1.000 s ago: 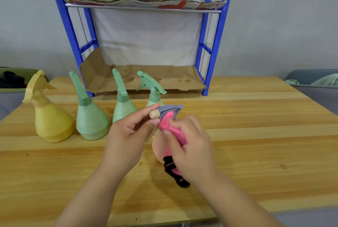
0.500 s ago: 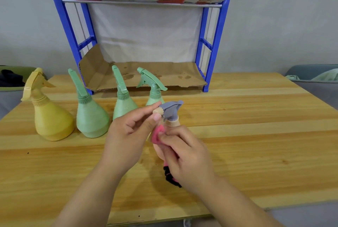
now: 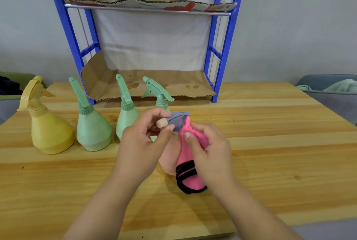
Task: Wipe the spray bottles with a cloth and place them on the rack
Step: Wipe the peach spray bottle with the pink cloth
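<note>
A peach spray bottle (image 3: 170,158) with a grey-blue spray head stands on the wooden table (image 3: 270,152) in front of me. My left hand (image 3: 143,143) pinches the spray head near its nozzle. My right hand (image 3: 210,154) grips a pink cloth (image 3: 188,162) with black trim and presses it against the bottle's neck and side. A yellow spray bottle (image 3: 48,129) and three green spray bottles (image 3: 92,129) stand in a row at the left. The blue rack (image 3: 224,50) stands at the back of the table, its shelves lined with cardboard.
The rack's lower cardboard shelf (image 3: 164,85) holds nothing, and its upper shelf (image 3: 146,5) carries a cardboard sheet. A grey bin with pale cloth (image 3: 336,87) sits at the far right, and a dark item (image 3: 9,87) lies beyond the table's left edge.
My right hand has slid the pink cloth down and back up along the bottle's neck to the spray head. My left hand stays pinched on the nozzle end.
</note>
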